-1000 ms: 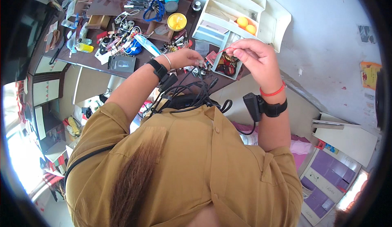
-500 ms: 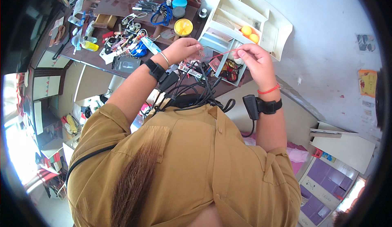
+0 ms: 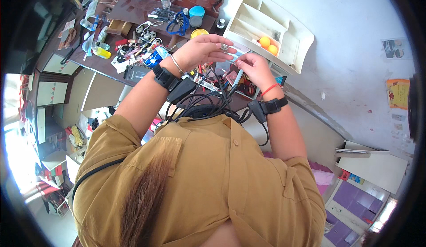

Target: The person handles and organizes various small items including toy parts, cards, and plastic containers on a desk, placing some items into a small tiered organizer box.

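My left hand hovers over the cluttered dark wooden desk, fingers stretched to the right, with a ring, a bangle and a black wrist unit on it. Its fingertips meet those of my right hand, which wears a red band and a black wrist unit. My right hand pinches a thin grey-blue pen-like stick that points down toward the desk. Whether my left hand grips anything is hidden by its own fingers. Black cables run from both wrists to my chest.
A white compartment tray leans against the wall at the right, holding two orange balls. On the desk lie a yellow lid, a blue round tub, a blue cord and several small tools and bottles.
My two hands have come together until their fingertips touch, and the right hand has dropped lower. The view has shifted, so more of the desk shows.
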A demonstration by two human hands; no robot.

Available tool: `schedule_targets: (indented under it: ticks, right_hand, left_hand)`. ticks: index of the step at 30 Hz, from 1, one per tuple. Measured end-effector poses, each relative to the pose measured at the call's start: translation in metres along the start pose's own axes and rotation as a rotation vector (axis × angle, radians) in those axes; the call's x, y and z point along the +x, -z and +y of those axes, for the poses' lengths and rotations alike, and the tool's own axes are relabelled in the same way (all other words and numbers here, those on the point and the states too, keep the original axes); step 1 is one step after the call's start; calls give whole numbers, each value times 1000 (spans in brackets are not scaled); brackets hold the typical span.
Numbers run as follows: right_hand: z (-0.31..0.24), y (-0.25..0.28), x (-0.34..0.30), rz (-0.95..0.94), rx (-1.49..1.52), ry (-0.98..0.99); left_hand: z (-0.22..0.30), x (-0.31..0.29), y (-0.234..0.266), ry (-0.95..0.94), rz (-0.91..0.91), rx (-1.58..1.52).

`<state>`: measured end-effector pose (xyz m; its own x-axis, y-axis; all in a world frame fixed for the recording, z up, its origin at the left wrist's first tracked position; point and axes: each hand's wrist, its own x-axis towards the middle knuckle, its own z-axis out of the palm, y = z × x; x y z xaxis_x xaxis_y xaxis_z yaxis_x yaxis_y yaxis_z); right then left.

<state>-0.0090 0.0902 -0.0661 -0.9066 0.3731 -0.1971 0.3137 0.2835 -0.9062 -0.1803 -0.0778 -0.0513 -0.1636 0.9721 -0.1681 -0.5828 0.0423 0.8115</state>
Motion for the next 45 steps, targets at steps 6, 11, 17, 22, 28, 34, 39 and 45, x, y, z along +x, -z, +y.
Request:
schedule_targets:
  ticks: [6,11,17,22,28,34,39,45]
  right_hand:
    - [0,0,3,62,-189,35]
    - [-43,7,-10,250,-75,307]
    - [-79,3,-23,221,-312,451]
    - [-62,3,-26,278,-328,334]
    - [-58,2,-30,286,-236,354]
    - [-49,7,-32,266,11,256]
    - [-43,9,-35,258,234,200]
    - [-42,8,-39,270,295,165]
  left_hand:
    - [0,2,-11,-16,32,97]
    - [2,1,-23,-15,84,258]
    - [-12,12,-26,-9,118,334]
    - [-15,14,-42,47,155,251]
    - [-13,9,-46,81,164,244]
    - [-8,4,-57,132,189,160]
    - [-15,5,-55,72,149,289]
    - [-24,9,-51,-37,152,458]
